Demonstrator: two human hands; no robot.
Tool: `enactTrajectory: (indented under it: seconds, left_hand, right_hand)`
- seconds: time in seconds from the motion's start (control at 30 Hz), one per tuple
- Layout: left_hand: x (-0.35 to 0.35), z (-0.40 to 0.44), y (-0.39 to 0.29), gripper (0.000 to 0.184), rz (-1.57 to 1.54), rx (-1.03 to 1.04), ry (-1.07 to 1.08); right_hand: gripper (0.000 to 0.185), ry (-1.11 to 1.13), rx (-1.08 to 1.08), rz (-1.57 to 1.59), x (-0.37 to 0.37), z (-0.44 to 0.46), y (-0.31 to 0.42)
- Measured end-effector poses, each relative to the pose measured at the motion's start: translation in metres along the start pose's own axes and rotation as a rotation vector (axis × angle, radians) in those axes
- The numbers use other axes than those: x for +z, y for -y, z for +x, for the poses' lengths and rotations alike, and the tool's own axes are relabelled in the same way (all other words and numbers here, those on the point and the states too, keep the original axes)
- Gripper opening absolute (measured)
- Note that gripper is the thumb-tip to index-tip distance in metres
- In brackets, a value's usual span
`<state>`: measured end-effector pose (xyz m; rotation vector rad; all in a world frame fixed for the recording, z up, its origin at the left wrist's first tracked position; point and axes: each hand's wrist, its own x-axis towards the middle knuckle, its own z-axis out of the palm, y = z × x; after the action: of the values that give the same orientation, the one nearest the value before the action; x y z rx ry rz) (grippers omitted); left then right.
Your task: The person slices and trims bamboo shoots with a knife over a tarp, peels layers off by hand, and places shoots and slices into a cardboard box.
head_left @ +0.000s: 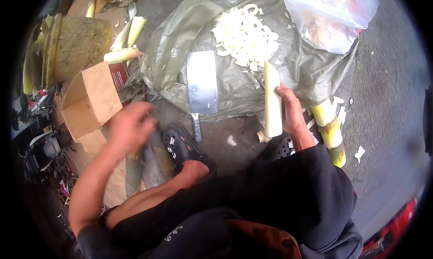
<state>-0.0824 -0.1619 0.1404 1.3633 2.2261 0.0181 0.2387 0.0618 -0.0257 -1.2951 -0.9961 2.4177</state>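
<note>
My right hand [292,111] grips a peeled, pale bamboo shoot [273,101], holding it upright with its slanted end pointing away from me. My left hand [131,124] is smeared by motion beside the open cardboard box [92,101]; its fingers cannot be made out clearly. Between my hands a cleaver [202,83] lies on the grey-green plastic sheet [171,74], its handle towards me. Beyond the shoot sits a heap of cut bamboo shoot pieces [246,35] on the sheet.
A clear plastic bag [327,22] stands at the back right. On the right lies a partly husked bamboo shoot [328,128] among scraps. To the left are a dirty yellow bucket [79,44] and several pale shoots [122,55]. My black clog [184,144] is near the cleaver handle.
</note>
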Motion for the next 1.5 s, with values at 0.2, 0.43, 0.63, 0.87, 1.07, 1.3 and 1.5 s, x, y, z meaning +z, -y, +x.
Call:
enactTrajectory:
  seconds: [0.2, 0.43, 0.63, 0.87, 1.07, 1.3, 1.5]
  left_hand:
    - [0.129, 0.035, -0.02, 0.059, -0.144, -0.379, 0.306]
    - [0.204, 0.033, -0.003, 0.05, -0.573, -0.66, 0.195]
    - [0.193, 0.033, -0.009, 0.03, -0.736, -0.774, 0.109]
    - [0.116, -0.029, -0.019, 0.036, -0.949, -0.547, 0.189]
    - [0.096, -0.001, -0.047, 0.032, -0.838, -0.327, 0.266]
    - [0.142, 0.062, -0.093, 0.032, -0.44, 0.133, 0.01]
    - [0.156, 0.067, -0.113, 0.031, -0.406, 0.088, -0.027]
  right_hand:
    - [0.054, 0.009, 0.003, 0.054, -0.013, -0.011, 0.003]
    - [0.067, -0.152, -0.086, -0.254, -0.019, 0.006, -0.001]
    - [0.071, -0.184, -0.098, -0.376, -0.035, 0.017, -0.009]
    - [0.073, -0.123, -0.004, -0.227, -0.042, 0.014, -0.005]
    - [0.074, -0.148, -0.149, -0.436, -0.042, 0.018, -0.016]
    - [0.062, -0.363, -0.235, -0.92, -0.035, 0.006, -0.018]
    - [0.068, -0.445, -0.352, -1.129, -0.024, 0.017, -0.028]
